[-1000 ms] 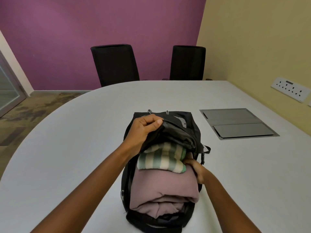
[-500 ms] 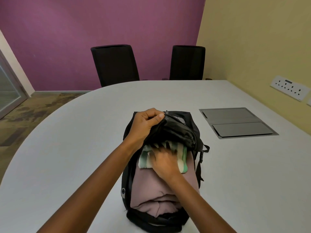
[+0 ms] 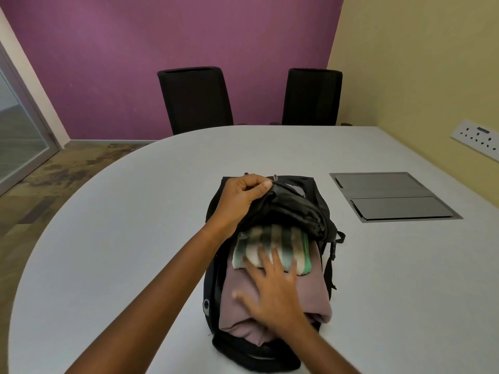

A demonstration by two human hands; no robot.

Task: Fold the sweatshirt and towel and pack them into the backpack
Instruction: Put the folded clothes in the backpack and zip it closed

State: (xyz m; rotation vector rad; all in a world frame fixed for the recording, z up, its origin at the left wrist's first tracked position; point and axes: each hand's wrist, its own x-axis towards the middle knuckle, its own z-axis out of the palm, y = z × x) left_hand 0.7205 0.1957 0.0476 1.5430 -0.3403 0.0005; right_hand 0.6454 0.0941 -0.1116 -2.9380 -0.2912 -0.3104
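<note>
Black flap fabric of the backpack [image 3: 297, 211] is gripped and held up by the left hand [image 3: 240, 201]. At five o'clock from it, the right hand [image 3: 272, 290] lies flat, fingers spread, pressing the towel [image 3: 275, 244] and the sweatshirt [image 3: 313, 290]. Both sit folded inside the open bag on the table [image 3: 135, 238], towel at twelve o'clock. Folding looks done; pushing them deeper and zipping likely remain.
</note>
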